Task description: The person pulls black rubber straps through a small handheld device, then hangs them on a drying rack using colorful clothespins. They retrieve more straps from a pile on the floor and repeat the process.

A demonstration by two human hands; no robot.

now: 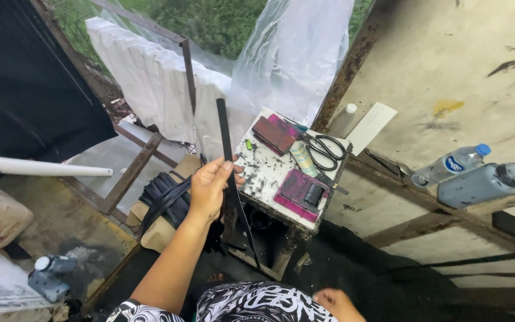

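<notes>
My left hand [210,188] grips a long black strap [224,134] that stands upright, its top end reaching toward the white sheet, its lower end trailing down past the stand. My right hand [338,304] rests low near my lap at the bottom edge, fingers curled, with nothing visible in it. Just right of the strap is a small paint-spattered stand [263,173] carrying black scissors [323,149], a dark red block [272,134], a magenta pad [296,191] with a small black cylinder on it, and a tiny green object [248,144].
A bundle of black straps [162,200] lies on a tan box left of the stand. A clear water bottle [451,164] and a grey bottle [481,183] rest on a wooden rail by the stained wall. White sheets and plastic hang behind; another grey bottle [49,277] lies lower left.
</notes>
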